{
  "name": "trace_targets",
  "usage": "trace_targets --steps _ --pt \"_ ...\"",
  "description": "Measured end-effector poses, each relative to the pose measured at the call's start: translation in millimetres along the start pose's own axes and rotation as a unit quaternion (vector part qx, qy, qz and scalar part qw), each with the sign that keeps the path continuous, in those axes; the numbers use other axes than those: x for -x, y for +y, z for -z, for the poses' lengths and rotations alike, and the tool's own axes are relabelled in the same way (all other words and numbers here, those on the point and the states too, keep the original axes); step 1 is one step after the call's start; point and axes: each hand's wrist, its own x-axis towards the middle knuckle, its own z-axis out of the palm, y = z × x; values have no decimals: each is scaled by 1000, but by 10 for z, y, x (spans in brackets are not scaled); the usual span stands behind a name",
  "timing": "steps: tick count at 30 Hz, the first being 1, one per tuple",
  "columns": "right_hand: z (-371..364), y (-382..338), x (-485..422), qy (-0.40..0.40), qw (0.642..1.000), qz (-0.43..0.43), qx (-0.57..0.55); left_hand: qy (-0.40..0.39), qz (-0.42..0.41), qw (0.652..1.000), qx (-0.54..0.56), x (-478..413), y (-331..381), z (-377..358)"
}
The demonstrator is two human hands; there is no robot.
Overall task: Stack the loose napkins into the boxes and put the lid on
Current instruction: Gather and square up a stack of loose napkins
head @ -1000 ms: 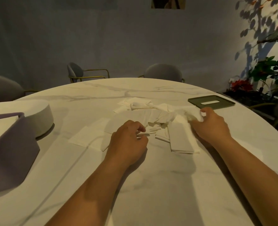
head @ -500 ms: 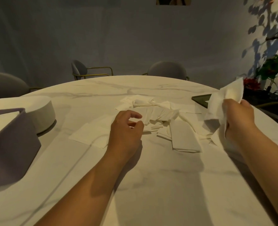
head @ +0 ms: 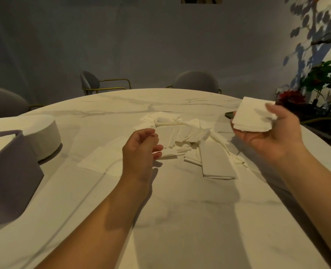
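A heap of loose white napkins (head: 188, 133) lies spread on the middle of the round marble table (head: 180, 220). My right hand (head: 273, 133), palm up above the table at the right, holds a small folded wad of napkins (head: 252, 117) with the thumb on top. My left hand (head: 141, 150) hovers at the near left edge of the heap, fingers loosely curled, holding nothing. A grey box (head: 7, 175) with white napkins inside stands at the far left. The dark green lid (head: 229, 114) peeks out behind the held napkins.
A round white box or lid (head: 42, 136) sits behind the grey box at the left. Grey chairs (head: 196, 81) stand past the far table edge. Potted plants (head: 320, 82) fill the right background.
My right hand has turned palm up and the napkins it lifted now lie folded flat in it. My left hand has let go of the napkin edge and opened slightly.
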Motion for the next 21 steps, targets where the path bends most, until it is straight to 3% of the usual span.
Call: trace_targets --steps 4,5,7,10,13,15,18,21 --pt "9 137 -29 35 994 -42 99 -11 12 999 28 -2 -2 20" --pt "10 191 -38 48 982 -29 179 -16 10 999 32 4 -1 13" --pt "-57 305 10 71 923 36 376 -35 1 999 37 22 -11 -25" --pt "-181 468 159 -36 835 131 533 -87 10 994 59 91 -43 -128" --pt "-238 660 306 -158 704 221 656 -156 48 986 45 171 -81 -195" --pt "-292 763 382 -203 683 217 668 -181 68 981 21 201 -91 -212" --pt "-352 878 448 -282 636 196 692 -144 111 983 38 209 -77 -185" --pt "-351 888 484 -319 644 127 684 -130 199 957 167 199 -3 -142"
